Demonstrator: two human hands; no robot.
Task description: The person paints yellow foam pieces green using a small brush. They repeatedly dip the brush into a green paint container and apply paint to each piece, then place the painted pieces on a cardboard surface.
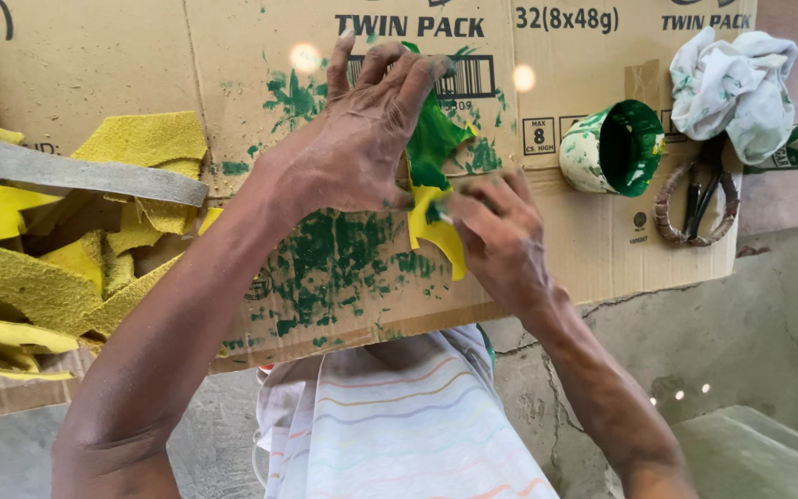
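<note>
My left hand [362, 139] grips the upper part of a yellow cut-out piece [436, 199], its top half covered in green paint. My right hand [496, 231] pinches the piece's lower yellow part with fingers closed around something small that I cannot make out. Both hands hover over a flattened cardboard box [260, 55] smeared with green paint [334, 254]. A small white pot of green paint [616, 148] lies tilted on the cardboard, right of my hands.
A heap of yellow foam-like cut pieces [39, 277] lies at the left with a grey strip [66, 171] across it. A crumpled white cloth [736, 88] and scissors [699, 199] sit at the right. Striped cloth [399, 425] covers my lap; concrete floor [741, 314] is below.
</note>
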